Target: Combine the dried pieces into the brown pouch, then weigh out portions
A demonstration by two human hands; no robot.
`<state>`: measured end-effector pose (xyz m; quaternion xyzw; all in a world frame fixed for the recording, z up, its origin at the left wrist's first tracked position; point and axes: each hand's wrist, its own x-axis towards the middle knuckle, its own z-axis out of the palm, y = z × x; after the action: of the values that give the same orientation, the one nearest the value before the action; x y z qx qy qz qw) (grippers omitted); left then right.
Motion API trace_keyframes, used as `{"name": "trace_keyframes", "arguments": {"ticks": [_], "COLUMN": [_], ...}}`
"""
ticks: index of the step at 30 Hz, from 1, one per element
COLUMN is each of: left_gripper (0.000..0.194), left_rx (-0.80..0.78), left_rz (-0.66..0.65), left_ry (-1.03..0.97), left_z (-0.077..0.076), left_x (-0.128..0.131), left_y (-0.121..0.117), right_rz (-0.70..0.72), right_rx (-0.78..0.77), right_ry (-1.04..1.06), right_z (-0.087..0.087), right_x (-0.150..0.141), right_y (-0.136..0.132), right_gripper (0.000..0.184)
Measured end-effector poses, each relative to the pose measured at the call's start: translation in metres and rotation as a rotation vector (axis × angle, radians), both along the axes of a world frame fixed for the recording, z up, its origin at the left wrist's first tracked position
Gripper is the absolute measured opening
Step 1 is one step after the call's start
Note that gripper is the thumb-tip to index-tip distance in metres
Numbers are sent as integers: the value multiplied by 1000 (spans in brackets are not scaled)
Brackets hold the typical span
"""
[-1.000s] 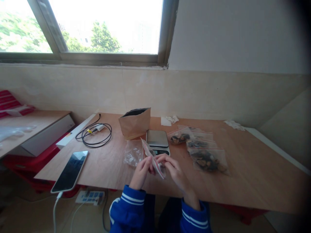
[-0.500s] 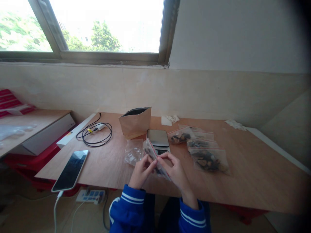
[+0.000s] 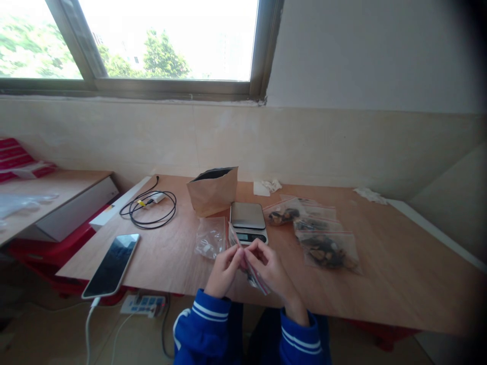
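Note:
Both hands pinch the red-edged top of a clear zip-lock bag near the table's front edge. My left hand is closed on the strip with thumb and forefinger, and my right hand grips it right beside. Dark contents show faintly below the strip; my fingers hide most of the bag. Just beyond stands a digital kitchen scale with nothing on its metal plate. Left of the scale lies another clear zip-lock bag, with something small and white in it. Behind that, an open brown paper pouch stands upright.
Several zip-lock bags of dark dried pieces lie right of the scale. A phone on a white cable overlaps the left front edge. A coiled black cable and crumpled tissue lie further back. A power strip is on the floor.
The bag in my hands has tipped lower and turned more edge-on, uncovering the scale's display. My hands have drawn closer together along its strip.

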<state>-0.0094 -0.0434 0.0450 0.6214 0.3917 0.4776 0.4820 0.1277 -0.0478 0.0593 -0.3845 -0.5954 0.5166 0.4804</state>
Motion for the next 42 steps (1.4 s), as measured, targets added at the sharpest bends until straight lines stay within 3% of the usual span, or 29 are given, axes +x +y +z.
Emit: {"name": "trace_keyframes", "arguments": {"ticks": [7, 16, 29, 42], "left_gripper": [31, 33, 30, 31], "left_rx": [-3, 89, 185, 203], "left_rz": [52, 117, 169, 234], "left_ry": [20, 157, 255, 263], "left_z": [-6, -4, -1, 1], "left_x": [-4, -4, -3, -11], "left_y": [2, 3, 0, 1], "right_rz": [34, 85, -46, -110], "right_rx": [3, -32, 59, 34], "right_ry": [-26, -76, -80, -77], "right_z": [-1, -16, -15, -16], "right_x": [1, -4, -7, -23], "right_y": [1, 5, 7, 7], "right_gripper": [23, 29, 29, 27]}}
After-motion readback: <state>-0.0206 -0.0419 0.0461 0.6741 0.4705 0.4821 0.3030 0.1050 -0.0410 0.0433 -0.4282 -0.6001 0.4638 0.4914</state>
